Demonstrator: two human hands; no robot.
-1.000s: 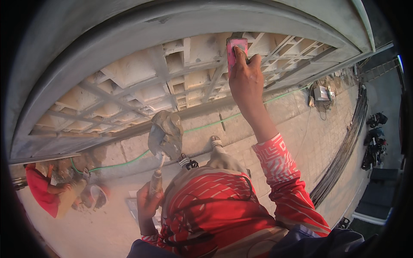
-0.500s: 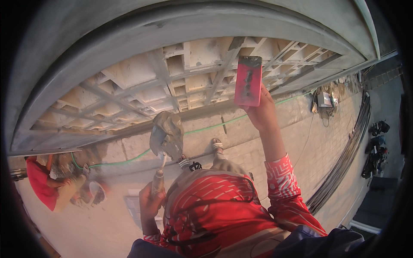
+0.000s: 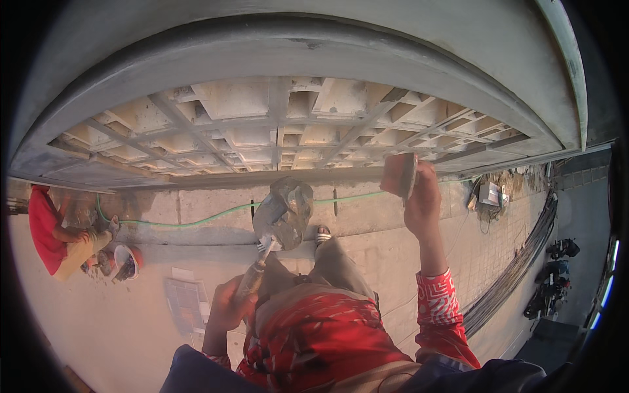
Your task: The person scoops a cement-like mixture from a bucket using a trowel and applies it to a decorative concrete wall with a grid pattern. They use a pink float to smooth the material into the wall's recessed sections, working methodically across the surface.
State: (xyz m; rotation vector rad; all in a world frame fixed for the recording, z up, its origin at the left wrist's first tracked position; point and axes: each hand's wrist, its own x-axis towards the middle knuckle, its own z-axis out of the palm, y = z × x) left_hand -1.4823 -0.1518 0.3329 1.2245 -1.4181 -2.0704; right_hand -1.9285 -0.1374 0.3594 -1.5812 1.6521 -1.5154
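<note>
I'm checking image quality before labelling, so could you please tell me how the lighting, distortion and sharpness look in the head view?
Head view: warm, low light with a hazy orange cast; strong fisheye bending curves the concrete ledge and leaves black corners; the right hand with its red float and the left hand with the mortar-laden trowel are fairly sharp; the crouching person at the left rim is soft.

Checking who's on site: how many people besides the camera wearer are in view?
1: a person in a red shirt crouches at the far left beside a bucket on the pavement. Others may be hidden outside the view.
</note>
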